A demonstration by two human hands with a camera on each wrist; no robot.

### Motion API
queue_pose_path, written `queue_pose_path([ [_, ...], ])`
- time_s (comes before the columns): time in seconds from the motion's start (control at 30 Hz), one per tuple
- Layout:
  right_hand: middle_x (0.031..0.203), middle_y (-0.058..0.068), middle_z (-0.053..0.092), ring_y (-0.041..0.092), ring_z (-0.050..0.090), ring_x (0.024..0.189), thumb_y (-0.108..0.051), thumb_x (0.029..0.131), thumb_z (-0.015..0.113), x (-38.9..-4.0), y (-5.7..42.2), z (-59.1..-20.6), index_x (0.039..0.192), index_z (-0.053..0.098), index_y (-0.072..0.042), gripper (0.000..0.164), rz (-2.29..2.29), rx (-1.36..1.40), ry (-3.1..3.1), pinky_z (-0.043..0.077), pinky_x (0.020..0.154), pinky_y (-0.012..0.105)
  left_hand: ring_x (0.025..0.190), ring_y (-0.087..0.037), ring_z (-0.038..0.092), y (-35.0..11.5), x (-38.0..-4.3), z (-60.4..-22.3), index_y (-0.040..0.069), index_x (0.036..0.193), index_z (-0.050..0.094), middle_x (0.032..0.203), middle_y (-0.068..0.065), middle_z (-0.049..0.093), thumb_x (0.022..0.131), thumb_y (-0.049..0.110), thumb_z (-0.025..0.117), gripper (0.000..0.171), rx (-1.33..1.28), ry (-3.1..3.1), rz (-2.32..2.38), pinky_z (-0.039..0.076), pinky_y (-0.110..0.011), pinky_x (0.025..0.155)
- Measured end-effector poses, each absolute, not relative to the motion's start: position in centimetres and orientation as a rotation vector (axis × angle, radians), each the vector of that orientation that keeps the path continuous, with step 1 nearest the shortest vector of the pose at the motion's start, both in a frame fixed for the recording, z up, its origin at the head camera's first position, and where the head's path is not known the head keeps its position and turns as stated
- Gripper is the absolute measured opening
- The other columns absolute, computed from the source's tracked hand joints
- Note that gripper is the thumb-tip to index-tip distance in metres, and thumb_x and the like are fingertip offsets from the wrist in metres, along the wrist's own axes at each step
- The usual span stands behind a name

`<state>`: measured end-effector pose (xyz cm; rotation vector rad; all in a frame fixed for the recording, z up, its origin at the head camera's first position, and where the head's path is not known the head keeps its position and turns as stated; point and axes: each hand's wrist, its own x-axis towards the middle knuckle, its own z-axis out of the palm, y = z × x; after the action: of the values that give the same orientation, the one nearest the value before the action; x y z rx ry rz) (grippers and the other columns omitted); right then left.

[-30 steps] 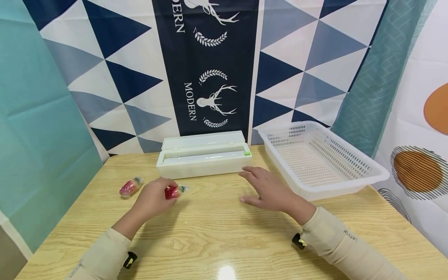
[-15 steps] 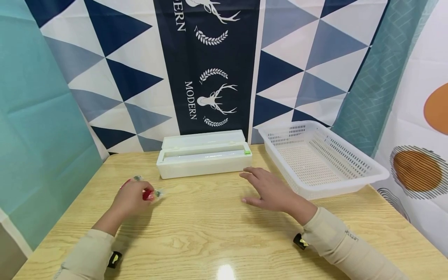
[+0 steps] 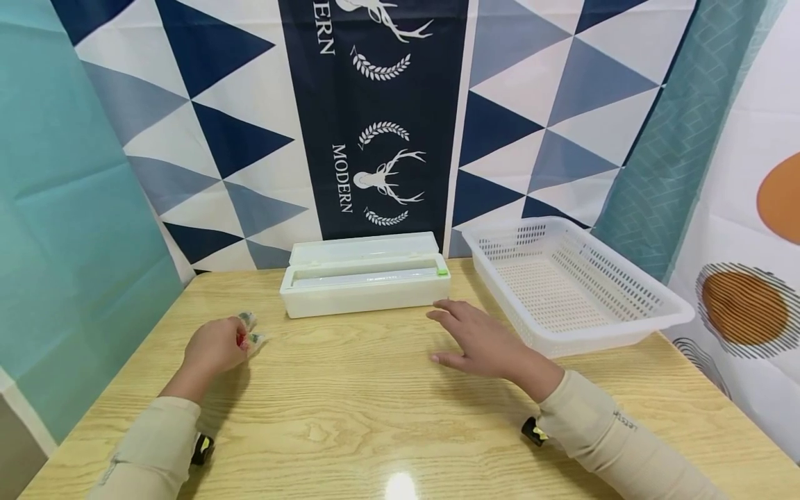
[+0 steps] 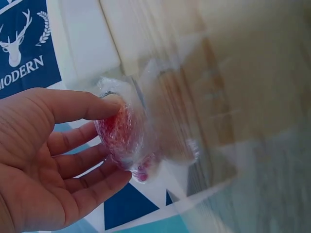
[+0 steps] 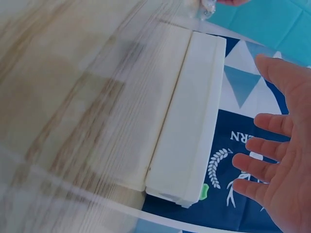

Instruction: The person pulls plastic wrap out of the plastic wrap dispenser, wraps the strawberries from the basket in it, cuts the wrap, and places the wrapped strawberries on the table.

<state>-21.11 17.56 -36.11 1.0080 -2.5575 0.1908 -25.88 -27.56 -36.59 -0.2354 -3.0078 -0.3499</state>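
Observation:
My left hand (image 3: 214, 346) pinches a plastic-wrapped strawberry (image 4: 120, 128) between thumb and fingers at the table's left side. Its red flesh shows through clear wrap in the left wrist view. Just beyond that hand lies a second wrapped strawberry (image 3: 248, 319); most of it is hidden by the hand, and only its wrapped end shows. Whether the two strawberries touch, I cannot tell. My right hand (image 3: 484, 342) hovers with spread fingers between the white cling film box (image 3: 369, 298) and the basket, holding nothing.
The film box stands at the back with its lid (image 3: 365, 250) raised and a green slider (image 3: 442, 272) at its right end. A white perforated basket (image 3: 625, 333) occupies the right rear of the wooden table (image 3: 375, 417). Patterned cloth (image 3: 387, 104) hangs behind.
My left hand has moved left with its wrapped strawberry, from in front of the film box to beside the other strawberry. My right hand has hardly moved.

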Motion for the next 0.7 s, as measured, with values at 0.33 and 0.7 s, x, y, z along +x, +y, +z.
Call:
queue_pose_path([
  [0.33, 0.142, 0.020, 0.045, 0.036, 0.045, 0.129, -0.044, 0.088, 0.069, -21.0, 17.7, -36.3, 0.137, 0.050, -0.004, 0.066, 0.193, 0.986, -2.593, 0.037, 0.106, 0.051, 0.068, -0.028, 0.049, -27.1, -26.7, -36.6, 0.000, 0.084, 0.057, 0.073, -0.010, 0.054, 0.079, 0.011, 0.074, 0.021, -0.202, -3.022, -0.380, 0.043, -0.041, 0.060],
  [0.7, 0.138, 0.021, 0.048, 0.036, 0.047, 0.126, -0.035, 0.090, 0.070, -20.9, 18.0, -35.8, 0.133, 0.051, -0.001, 0.058, 0.254, 1.000, -2.527, 0.039, 0.104, 0.050, 0.074, -0.029, 0.053, -26.5, -26.8, -36.1, -0.010, 0.112, 0.054, 0.081, -0.012, 0.056, 0.075, 0.013, 0.075, 0.048, -0.270, -3.027, -0.389, 0.048, -0.048, 0.070],
])
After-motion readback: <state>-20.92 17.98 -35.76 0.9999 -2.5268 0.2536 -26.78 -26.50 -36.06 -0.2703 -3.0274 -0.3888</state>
